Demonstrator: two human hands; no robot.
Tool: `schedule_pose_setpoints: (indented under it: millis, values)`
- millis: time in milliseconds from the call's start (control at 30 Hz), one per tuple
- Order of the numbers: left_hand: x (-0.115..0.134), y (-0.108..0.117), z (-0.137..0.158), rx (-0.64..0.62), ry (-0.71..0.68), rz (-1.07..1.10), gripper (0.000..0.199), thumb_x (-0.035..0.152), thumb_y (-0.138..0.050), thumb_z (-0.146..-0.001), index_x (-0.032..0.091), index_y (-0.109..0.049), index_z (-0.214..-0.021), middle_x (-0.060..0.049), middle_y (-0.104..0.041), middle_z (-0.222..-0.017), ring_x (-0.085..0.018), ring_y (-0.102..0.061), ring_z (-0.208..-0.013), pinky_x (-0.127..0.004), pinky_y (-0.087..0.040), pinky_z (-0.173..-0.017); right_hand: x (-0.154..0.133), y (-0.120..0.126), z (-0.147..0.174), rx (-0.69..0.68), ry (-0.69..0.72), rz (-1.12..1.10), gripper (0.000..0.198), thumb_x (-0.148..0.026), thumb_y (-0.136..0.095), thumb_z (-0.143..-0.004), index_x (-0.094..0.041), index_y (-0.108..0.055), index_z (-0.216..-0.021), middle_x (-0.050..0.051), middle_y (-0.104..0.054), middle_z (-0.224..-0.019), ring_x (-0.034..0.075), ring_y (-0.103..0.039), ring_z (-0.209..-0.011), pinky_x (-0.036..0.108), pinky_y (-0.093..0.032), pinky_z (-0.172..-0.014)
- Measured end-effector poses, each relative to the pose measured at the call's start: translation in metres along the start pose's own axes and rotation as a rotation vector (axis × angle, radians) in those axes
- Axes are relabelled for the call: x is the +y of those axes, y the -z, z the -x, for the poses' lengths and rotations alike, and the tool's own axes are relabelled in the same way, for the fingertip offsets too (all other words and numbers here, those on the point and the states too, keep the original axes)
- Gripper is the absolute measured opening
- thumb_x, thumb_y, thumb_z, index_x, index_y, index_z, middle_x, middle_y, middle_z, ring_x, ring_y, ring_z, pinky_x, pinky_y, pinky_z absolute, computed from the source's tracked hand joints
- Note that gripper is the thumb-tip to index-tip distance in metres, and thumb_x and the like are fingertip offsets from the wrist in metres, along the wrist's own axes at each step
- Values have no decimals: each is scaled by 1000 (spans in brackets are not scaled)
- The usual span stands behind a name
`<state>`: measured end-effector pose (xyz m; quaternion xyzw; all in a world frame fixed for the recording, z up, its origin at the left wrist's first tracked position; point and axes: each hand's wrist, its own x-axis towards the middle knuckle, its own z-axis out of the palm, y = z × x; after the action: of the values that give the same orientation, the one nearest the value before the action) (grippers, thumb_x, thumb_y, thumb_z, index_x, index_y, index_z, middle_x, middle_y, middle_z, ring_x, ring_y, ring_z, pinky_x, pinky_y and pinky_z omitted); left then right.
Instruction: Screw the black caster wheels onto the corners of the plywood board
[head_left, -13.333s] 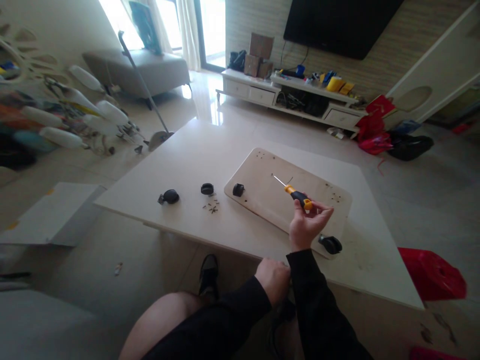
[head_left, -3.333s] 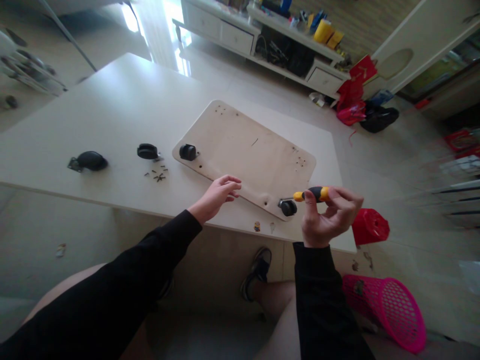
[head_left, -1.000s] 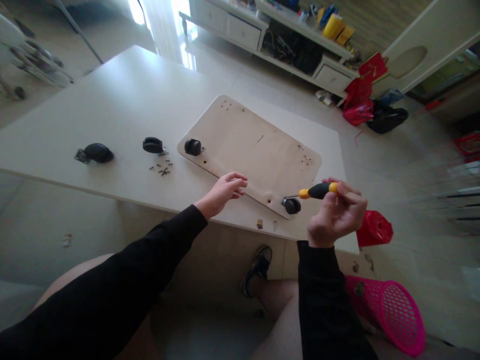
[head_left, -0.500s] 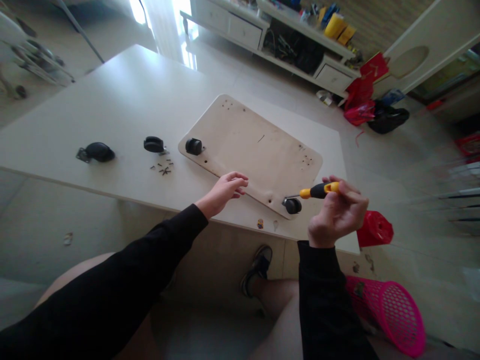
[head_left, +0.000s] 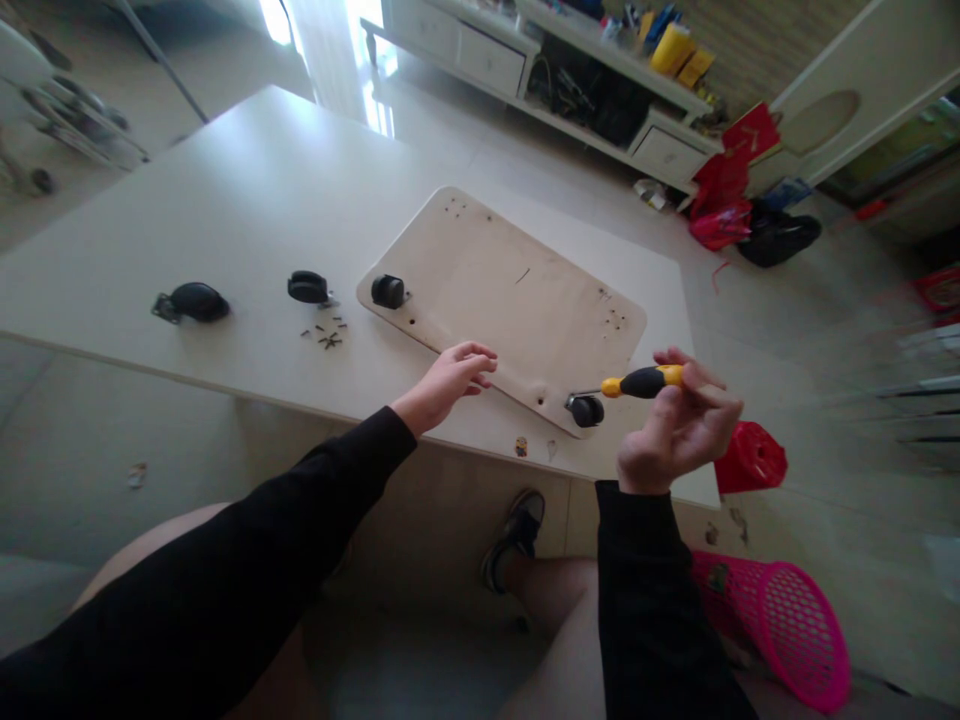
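My right hand grips the yellow end of a yellow-and-black screwdriver. The screwdriver's tip meets the metal plate of a black caster at the near right corner of a cream board. Over the board's near edge rests my left hand, its fingers loosely stretched and holding nothing. Another caster stands on the board's left corner. Small holes mark the two far corners. Left of the board lie two loose casters, one nearer and one farther off, beside several small screws.
The board lies on a white table. A pink mesh basket and a red container are on the floor at the right. A white cabinet stands at the back, with red and black bags by it.
My right hand's fingers have shifted slightly on the screwdriver, whose handle looks turned a little. My left hand, the board and the casters stay in place.
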<state>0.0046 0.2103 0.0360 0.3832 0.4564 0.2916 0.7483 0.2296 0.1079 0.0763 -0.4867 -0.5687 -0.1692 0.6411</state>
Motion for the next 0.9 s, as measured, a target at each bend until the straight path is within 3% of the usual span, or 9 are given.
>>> schedule_pose_setpoints:
  millis: [233, 500, 667, 800, 900]
  values:
    - [-1, 1, 0, -3, -2, -1, 11, 20, -71, -84, 18, -69, -95, -2, -64, -86, -12, -61, -73, -27, -46, -70, 2, 4, -3, 82, 38, 181, 16, -24, -80, -86, -20, -66, -93, 0, -65, -93, 14, -68, -89, 32, -58, -80]
    - [-1, 1, 0, -3, -2, 10, 12, 19, -71, -83, 18, -69, -95, -3, -66, -90, -12, -61, -73, -27, -45, -71, 3, -2, 0, 39, 5, 34, 10, -25, -63, -98, -25, -67, -107, 5, -73, -105, 24, -80, -101, 44, -66, -88]
    - [-2, 1, -1, 1, -1, 9, 12, 18, -71, -84, 18, -69, -95, -3, -66, -91, -12, -61, -73, -27, -45, -70, 2, 1, 0, 54, -17, 104, 13, -31, -70, -95, -21, -64, -100, 1, -67, -99, 19, -76, -93, 42, -66, -86]
    - [-2, 1, -1, 0, -1, 1, 11, 18, -71, -85, 18, -69, -95, -3, -65, -89, -12, -62, -73, -26, -45, -70, 4, 4, -2, 120, 21, 214, 21, -32, -83, -84, -20, -66, -92, 0, -61, -91, 15, -67, -87, 34, -61, -78]
    - [0, 0, -1, 1, 5, 1, 9, 17, -71, -86, 17, -69, -95, -4, -66, -91, -11, -61, -72, -26, -46, -70, 2, 2, -3, 98, 15, 152, 13, -30, -75, -90, -21, -69, -97, 2, -66, -97, 16, -70, -93, 36, -62, -82]
